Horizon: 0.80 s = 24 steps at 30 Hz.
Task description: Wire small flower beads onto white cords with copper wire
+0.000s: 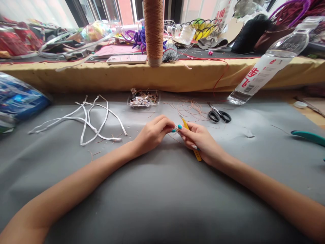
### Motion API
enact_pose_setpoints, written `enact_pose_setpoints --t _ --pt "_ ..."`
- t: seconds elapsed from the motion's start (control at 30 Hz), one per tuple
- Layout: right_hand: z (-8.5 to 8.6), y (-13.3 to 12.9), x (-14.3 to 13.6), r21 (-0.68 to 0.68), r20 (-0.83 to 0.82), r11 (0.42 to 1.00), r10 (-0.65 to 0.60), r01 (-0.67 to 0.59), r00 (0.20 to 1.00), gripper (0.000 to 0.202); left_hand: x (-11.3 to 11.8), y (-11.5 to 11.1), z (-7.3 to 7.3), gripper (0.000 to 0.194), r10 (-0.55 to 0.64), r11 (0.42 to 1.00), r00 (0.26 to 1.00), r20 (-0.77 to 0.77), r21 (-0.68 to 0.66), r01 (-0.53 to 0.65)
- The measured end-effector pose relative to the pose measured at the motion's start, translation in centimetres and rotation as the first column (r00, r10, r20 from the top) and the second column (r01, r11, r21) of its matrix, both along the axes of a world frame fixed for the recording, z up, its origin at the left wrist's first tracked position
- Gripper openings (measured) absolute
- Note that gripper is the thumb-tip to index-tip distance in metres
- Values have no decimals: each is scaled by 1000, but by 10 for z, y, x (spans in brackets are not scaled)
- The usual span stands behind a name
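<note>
Both hands meet at the middle of the grey mat. My left hand (156, 132) is closed in a pinch on a tiny wire piece (176, 130), with thin copper-coloured strands and something pale on it. On the other side of that piece, my right hand (201, 140) pinches it between thumb and finger. A pair of yellow tweezers (197, 155) is tucked in the same right hand, tips pointing up and away. Fingers hide much of the small piece. Beyond the hands lie a loose coil of thin copper wire (193, 110) and black-handled scissors (219, 114).
A clear tray (143, 103) of small beads stands behind my left hand. White flat cords (87, 119) lie at left. A leaning water bottle (266, 73), a cone of brown thread (153, 32) and a cluttered raised shelf line the back. A teal-handled tool (308, 136) lies right.
</note>
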State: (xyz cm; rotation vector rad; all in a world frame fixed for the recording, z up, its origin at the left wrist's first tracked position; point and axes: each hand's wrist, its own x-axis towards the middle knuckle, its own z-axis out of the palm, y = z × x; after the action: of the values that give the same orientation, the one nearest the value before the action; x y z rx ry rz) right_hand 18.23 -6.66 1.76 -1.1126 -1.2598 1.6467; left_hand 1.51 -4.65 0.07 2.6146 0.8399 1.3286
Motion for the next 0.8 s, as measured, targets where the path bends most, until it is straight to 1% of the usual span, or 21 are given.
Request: enact_pose_setpoints --t 0.23,0.27,0.33,0.4,0.47,0.53,0.6,0.63,0.7,0.73,0.77,0.8 --pt "2 -1 -2 -17 32 1000 -13 14 999 31 -1 0 -1 7 -54 998 998 -15 -46 53" --pt "2 -1 -2 -18 33 1000 -15 16 999 31 -1 0 -1 7 -55 996 998 -14 -72 54" --pt "2 -1 -2 -11 28 1000 -15 15 1000 30 -2 1 0 5 -50 981 999 1 -185 49" --pt "2 -1 -1 8 33 1000 3 -3 999 28 -1 0 3 6 -44 937 998 38 -345 54" --pt "3 -1 -1 23 53 999 22 -23 998 29 -1 0 5 11 -35 871 995 91 -486 75" --pt "5 -1 0 32 69 999 6 -8 998 28 -1 1 7 14 -9 808 987 158 -581 100" --pt "8 1 3 54 79 997 -56 52 995 21 -2 3 8 16 39 753 971 234 -646 125" --pt "9 4 5 85 94 993 -94 86 991 20 -2 4 9 16 65 731 961 269 -668 137" --pt "10 11 11 215 170 969 -163 125 972 35 -4 7 10 18 106 701 943 315 -696 153" --pt "9 16 16 313 235 943 -193 114 953 45 -5 8 11 18 121 692 939 322 -705 153" --pt "8 21 20 423 313 903 -220 72 924 54 -5 8 12 17 133 684 937 324 -714 150" --pt "7 27 24 522 406 853 -252 3 879 62 -6 9 13 17 143 677 934 326 -721 148"
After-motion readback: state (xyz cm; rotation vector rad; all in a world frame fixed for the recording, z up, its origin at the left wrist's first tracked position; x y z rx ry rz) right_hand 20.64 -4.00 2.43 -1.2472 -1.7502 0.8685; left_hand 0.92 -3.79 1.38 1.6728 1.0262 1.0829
